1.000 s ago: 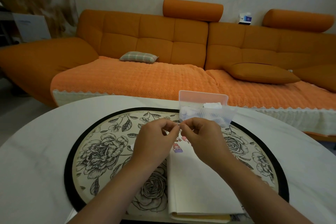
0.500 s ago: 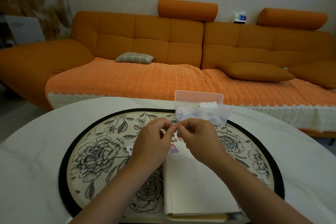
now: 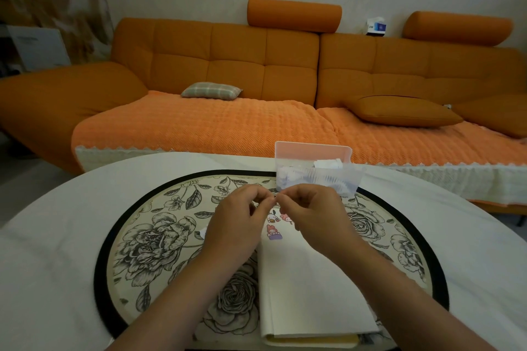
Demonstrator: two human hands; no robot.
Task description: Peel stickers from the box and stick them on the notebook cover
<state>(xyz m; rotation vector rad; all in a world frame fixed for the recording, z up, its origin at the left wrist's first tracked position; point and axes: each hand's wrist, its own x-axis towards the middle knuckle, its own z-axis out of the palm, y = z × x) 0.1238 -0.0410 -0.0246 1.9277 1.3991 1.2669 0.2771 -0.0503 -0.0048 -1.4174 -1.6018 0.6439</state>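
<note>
White notebook, sticker between pinching fingers.

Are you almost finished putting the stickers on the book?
Done: three small cartoon stickers sit at the far end of the white notebook cover. In hand: the left hand and right hand pinch together above it, probably peeling the next sticker, too small to see. Left: most of the cover is bare, and the clear plastic box with pink lid holds white sheets.
</note>
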